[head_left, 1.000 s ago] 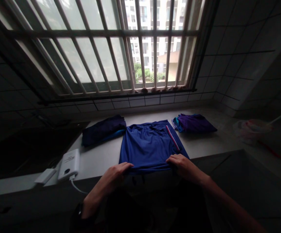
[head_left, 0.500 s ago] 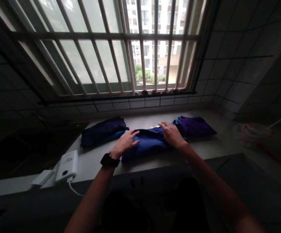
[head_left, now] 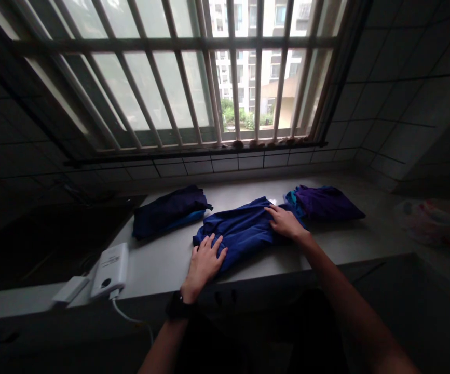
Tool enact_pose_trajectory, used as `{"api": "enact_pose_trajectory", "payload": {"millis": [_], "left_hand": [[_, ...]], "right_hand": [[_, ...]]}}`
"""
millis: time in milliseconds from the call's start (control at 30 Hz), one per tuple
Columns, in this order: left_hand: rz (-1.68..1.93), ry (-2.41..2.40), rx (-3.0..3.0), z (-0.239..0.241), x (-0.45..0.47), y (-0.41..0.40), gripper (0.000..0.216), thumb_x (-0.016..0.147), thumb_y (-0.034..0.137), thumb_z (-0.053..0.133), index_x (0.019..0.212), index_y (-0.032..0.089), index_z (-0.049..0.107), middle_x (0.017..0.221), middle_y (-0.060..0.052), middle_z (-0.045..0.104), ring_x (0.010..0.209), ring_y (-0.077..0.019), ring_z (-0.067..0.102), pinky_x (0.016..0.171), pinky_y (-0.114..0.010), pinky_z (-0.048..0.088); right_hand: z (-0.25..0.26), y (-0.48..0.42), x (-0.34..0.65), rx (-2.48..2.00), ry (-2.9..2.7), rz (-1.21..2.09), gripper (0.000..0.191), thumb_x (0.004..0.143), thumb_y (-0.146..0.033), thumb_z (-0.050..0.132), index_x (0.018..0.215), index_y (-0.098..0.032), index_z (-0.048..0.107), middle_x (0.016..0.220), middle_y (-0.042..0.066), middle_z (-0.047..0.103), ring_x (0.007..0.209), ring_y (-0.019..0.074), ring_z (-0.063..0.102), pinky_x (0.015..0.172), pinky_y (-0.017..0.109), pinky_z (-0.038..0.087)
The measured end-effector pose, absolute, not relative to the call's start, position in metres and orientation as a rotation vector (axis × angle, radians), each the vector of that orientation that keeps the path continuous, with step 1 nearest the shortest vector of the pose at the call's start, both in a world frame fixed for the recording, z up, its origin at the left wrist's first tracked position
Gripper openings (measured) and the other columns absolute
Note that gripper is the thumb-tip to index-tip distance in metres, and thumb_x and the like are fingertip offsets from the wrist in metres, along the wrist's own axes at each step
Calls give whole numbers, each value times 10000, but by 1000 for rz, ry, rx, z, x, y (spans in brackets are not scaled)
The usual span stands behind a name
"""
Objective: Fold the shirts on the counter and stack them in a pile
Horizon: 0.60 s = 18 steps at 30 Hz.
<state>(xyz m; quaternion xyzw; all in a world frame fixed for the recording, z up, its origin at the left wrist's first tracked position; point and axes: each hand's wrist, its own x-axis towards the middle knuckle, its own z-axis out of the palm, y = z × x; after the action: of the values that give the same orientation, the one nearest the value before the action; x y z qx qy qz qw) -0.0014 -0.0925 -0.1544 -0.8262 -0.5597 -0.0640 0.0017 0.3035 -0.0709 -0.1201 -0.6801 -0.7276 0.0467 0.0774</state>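
A folded royal-blue shirt (head_left: 244, 228) lies on the pale counter (head_left: 162, 259) below the barred window. My left hand (head_left: 205, 259) rests flat on its near left corner, fingers spread, a dark watch on the wrist. My right hand (head_left: 285, 221) presses on the shirt's far right edge with its fingers laid out flat. Neither hand holds anything.
A folded dark navy garment (head_left: 170, 210) lies to the left, a folded purple one (head_left: 324, 201) to the right. A white power bank (head_left: 110, 265) with a cable and a small white block (head_left: 69, 290) sit near the counter's front left edge. A dim plastic bag (head_left: 435, 218) lies at far right.
One second ago both hands gripped the shirt's near hem. They folded it away over itself, and now lie flat on the folded bundle, left hand drawn back to its near corner.
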Motion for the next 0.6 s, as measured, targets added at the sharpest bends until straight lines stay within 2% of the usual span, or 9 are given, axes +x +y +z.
{"api": "enact_pose_trajectory", "payload": {"millis": [67,133,233,300,333,433,600], "left_hand": [[-208,-1766,-2591,-156,-1,-92,509,1026,444,418,1476,238,538,1550,-141,510,1437,-317,458,1124,-522,430],[-213,-1772,-2598,-156,-1,-92,510,1026,441,418,1478,238,536,1552,-142,507,1437,-315,457,1125,-523,427],[-239,-1774,-2602,-158,-2,-93,513,1027,437,413,1485,237,526,1558,-143,499,1434,-315,458,1121,-533,427],[-253,-1770,-2608,-159,-3,-94,511,1027,432,413,1488,241,521,1563,-137,494,1439,-313,452,1122,-534,425],[-255,-1766,-2616,-160,-3,-93,510,1027,430,413,1489,242,519,1567,-133,491,1444,-310,446,1126,-529,422],[-275,-1752,-2635,-162,-5,-92,507,1024,422,417,1486,242,524,1568,-128,491,1448,-304,441,1131,-517,418],[-325,-1774,-2553,-161,-3,-101,507,1013,435,420,1460,237,557,1528,-147,533,1366,-329,510,1051,-536,468]], "right_hand": [[-113,-54,308,-2124,-2138,78,657,912,-99,504,1556,-196,416,1656,143,325,1503,307,345,1175,496,352],[-105,-37,309,-2149,-2196,94,650,876,-77,552,1512,-191,485,1622,151,390,1477,318,387,1154,479,375],[-91,-17,304,-2140,-2246,100,416,861,-111,617,1263,-164,708,1366,177,652,1262,324,603,1031,403,478],[-81,-8,297,-2120,-2217,35,291,896,-112,575,1108,-150,770,1209,180,722,1162,317,650,1005,393,483],[-76,-6,294,-2100,-2194,-17,294,928,-114,529,1091,-146,771,1210,185,716,1181,320,634,1028,404,464],[-67,-2,283,-2030,-2096,-162,386,1007,-121,381,1183,-134,725,1358,197,624,1313,330,528,1105,441,392],[-70,-31,263,-1921,-1985,-137,459,972,-21,371,1356,-110,606,1395,194,583,1269,265,571,1075,356,427]]}}
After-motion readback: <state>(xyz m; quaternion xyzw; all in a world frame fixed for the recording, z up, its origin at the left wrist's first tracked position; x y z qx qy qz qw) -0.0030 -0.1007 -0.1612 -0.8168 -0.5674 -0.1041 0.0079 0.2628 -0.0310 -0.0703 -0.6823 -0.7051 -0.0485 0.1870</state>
